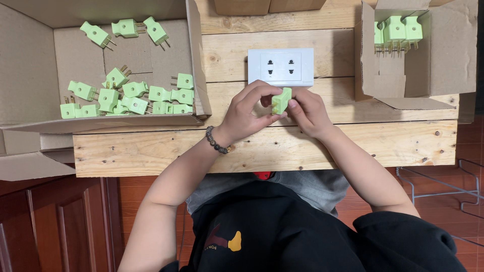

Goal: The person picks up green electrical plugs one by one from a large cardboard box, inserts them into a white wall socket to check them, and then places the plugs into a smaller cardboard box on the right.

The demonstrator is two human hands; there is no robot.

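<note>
Head view: pale plank bench, red tile floor; both hands' fingers pinch green plug, apparently above white socket.

A small hand-assembly or sorting station, probably in a home workshop. My counter is rough, unfinished wooden planking with visible knots and nail heads. An open cardboard box holds loose green plugs; a second carton holds plugs stood in rows. A white socket plate lies between them. Reddish floor tiles show below.
</note>
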